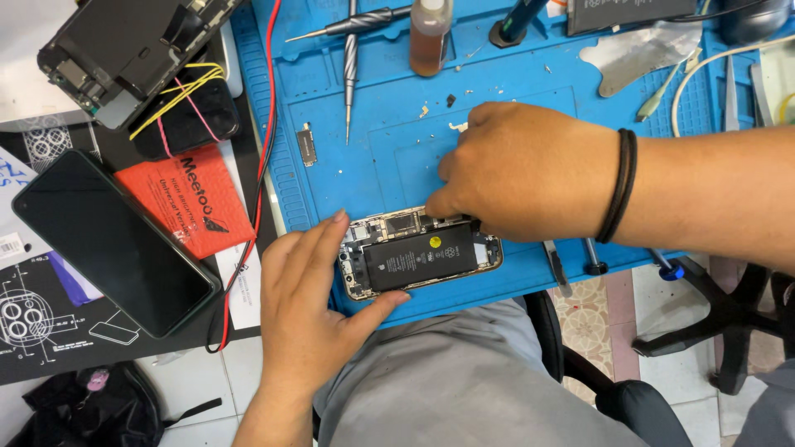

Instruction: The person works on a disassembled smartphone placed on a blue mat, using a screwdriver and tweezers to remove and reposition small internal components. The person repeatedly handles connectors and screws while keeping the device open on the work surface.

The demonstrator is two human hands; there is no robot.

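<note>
An opened phone [418, 253] lay flat on the blue mat [513, 149] at the desk's near edge, long side running left to right, slightly tilted. Its black battery filled the middle; circuit boards showed along the far side and left end.

Head camera, looking steeply down, close over workbench [348, 165]

Beside my blue silicone work mat [331, 124] I see a dark glass-fronted phone [112, 240], a red flat pouch [190, 207] and a small amber bottle [431, 37].
</note>
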